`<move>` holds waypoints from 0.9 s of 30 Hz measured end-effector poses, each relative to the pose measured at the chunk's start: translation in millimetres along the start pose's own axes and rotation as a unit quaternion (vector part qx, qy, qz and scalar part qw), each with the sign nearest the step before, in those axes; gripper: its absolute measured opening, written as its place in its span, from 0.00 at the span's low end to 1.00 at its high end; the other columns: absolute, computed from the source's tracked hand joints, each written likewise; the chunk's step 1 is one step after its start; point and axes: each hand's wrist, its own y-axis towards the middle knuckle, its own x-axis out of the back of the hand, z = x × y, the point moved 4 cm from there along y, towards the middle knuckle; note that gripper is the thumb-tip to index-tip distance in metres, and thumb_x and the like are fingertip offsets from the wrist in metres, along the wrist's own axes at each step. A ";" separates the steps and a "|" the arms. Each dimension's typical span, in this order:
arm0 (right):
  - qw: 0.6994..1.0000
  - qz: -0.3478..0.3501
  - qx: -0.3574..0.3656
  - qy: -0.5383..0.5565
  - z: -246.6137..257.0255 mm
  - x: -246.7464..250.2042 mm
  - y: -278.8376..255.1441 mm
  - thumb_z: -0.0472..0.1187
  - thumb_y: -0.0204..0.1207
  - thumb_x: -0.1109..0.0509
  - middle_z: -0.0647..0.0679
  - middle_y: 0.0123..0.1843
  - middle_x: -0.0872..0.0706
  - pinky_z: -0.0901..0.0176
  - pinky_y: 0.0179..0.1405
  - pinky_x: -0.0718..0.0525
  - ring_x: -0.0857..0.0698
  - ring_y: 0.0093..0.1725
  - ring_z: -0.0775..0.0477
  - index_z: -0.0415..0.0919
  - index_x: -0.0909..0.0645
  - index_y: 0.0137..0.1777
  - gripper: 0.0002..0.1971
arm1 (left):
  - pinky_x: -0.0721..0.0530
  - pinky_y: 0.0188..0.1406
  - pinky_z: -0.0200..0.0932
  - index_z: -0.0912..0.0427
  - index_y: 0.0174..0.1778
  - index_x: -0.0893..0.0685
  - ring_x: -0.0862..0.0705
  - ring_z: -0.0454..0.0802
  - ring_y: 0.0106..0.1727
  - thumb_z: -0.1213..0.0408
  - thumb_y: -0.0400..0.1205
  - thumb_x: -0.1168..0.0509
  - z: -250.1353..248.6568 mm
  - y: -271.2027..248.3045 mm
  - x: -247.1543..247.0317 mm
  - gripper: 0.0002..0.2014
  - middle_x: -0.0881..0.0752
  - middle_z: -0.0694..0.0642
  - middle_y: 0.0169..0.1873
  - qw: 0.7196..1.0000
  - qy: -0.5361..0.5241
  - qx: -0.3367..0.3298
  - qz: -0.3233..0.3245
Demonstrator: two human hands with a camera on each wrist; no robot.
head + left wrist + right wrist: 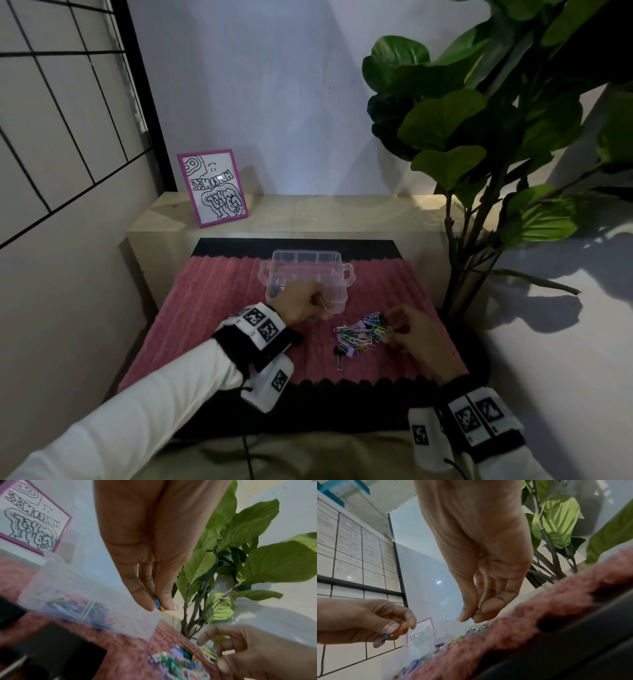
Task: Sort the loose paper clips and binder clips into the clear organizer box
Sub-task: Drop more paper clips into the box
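Note:
The clear organizer box (337, 272) stands on the pink mat, and its left compartments hold coloured clips (75, 604). My left hand (322, 308) hovers at the box's front edge. It pinches a few paper clips (158, 604), blue, yellow and orange, between thumb and fingers. The loose pile of paper clips and binder clips (361, 332) lies to the right of the box's front. My right hand (390, 330) is down at the pile's right side, thumb and forefinger pinched together on a pale paper clip (478, 609). A black binder clip (339, 353) lies apart at the pile's near left.
The ribbed pink mat (222, 308) lies on a black pad. Behind it, a wooden ledge (325, 214) carries a pink-framed drawing (214, 188). A large leafy plant (479, 137) stands close on the right, and a gridded wall panel (61, 120) on the left.

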 end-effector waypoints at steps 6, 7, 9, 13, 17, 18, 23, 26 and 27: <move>0.986 0.016 -0.039 0.164 -1.7 -2.4 0.4 0.25 0.69 0.28 0.51 0.25 0.14 0.73 0.22 0.20 0.17 0.24 0.57 0.38 0.17 0.36 0.07 | 0.21 0.28 0.20 0.68 0.49 0.13 0.19 0.29 0.25 0.73 0.75 0.32 3.3 7.6 35.5 0.08 0.14 0.55 0.42 0.999 -0.033 -0.013 -0.039; 0.980 0.028 -0.044 0.194 -1.3 -4.7 -0.6 0.25 0.69 0.29 0.48 0.26 0.14 0.72 0.24 0.19 0.17 0.25 0.56 0.36 0.17 0.36 0.06 | 0.20 0.28 0.21 0.66 0.48 0.13 0.19 0.32 0.26 0.72 0.75 0.31 5.4 9.6 41.9 0.07 0.14 0.54 0.41 0.999 -0.029 -0.006 -0.044; 0.967 0.048 -0.055 0.244 -1.0 -9.8 -2.2 0.25 0.71 0.30 0.45 0.28 0.13 0.71 0.26 0.18 0.16 0.26 0.56 0.33 0.18 0.38 0.04 | 0.20 0.27 0.20 0.64 0.48 0.13 0.18 0.35 0.29 0.71 0.75 0.31 12.4 16.0 54.2 0.07 0.14 0.53 0.39 0.998 -0.010 0.010 -0.057; 0.951 0.068 -0.066 0.296 1.1 -14.3 -1.8 0.25 0.72 0.32 0.45 0.29 0.10 0.70 0.28 0.16 0.14 0.28 0.55 0.30 0.18 0.41 0.03 | 0.21 0.22 0.20 0.69 0.48 0.14 0.20 0.39 0.29 0.76 0.76 0.33 28.0 27.5 67.8 0.07 0.15 0.58 0.41 0.997 0.039 0.052 -0.048; 0.955 0.071 -0.041 0.284 16.3 -14.8 8.5 0.25 0.73 0.32 0.46 0.29 0.10 0.70 0.29 0.16 0.14 0.29 0.54 0.29 0.18 0.43 0.03 | 0.20 0.42 0.31 0.63 0.52 0.13 0.13 0.49 0.47 0.77 0.76 0.37 40.0 24.1 63.3 0.13 0.11 0.57 0.51 0.986 0.149 0.071 0.007; 0.958 0.074 -0.030 0.276 23.5 -15.8 12.7 0.26 0.73 0.32 0.45 0.30 0.10 0.70 0.29 0.16 0.14 0.30 0.53 0.27 0.18 0.45 0.03 | 0.22 0.46 0.33 0.61 0.53 0.13 0.14 0.50 0.52 0.77 0.76 0.38 42.6 22.6 60.8 0.14 0.11 0.56 0.53 0.984 0.163 0.071 0.017; 0.977 0.095 0.041 0.187 65.7 -34.8 43.5 0.29 0.74 0.31 0.42 0.35 0.14 0.68 0.32 0.15 0.15 0.30 0.53 0.21 0.19 0.49 0.09 | 0.22 0.54 0.32 0.60 0.54 0.13 0.14 0.48 0.56 0.77 0.77 0.39 41.8 15.9 57.5 0.15 0.11 0.56 0.55 0.987 0.157 0.027 0.000; 0.985 0.095 0.065 0.127 81.2 -50.6 70.1 0.26 0.73 0.31 0.38 0.35 0.15 0.65 0.33 0.14 0.15 0.27 0.57 0.23 0.18 0.46 0.04 | 0.26 0.41 0.14 0.62 0.53 0.14 0.15 0.44 0.51 0.80 0.77 0.41 34.2 9.4 61.1 0.16 0.11 0.58 0.54 0.989 0.135 -0.014 -0.052; 0.988 0.095 0.067 0.101 84.9 -54.5 77.1 0.25 0.72 0.31 0.36 0.37 0.14 0.62 0.35 0.13 0.15 0.27 0.56 0.26 0.18 0.44 0.03 | 0.26 0.37 0.12 0.63 0.52 0.14 0.15 0.43 0.49 0.82 0.77 0.42 30.5 6.5 60.9 0.16 0.11 0.59 0.52 0.990 0.123 -0.022 -0.068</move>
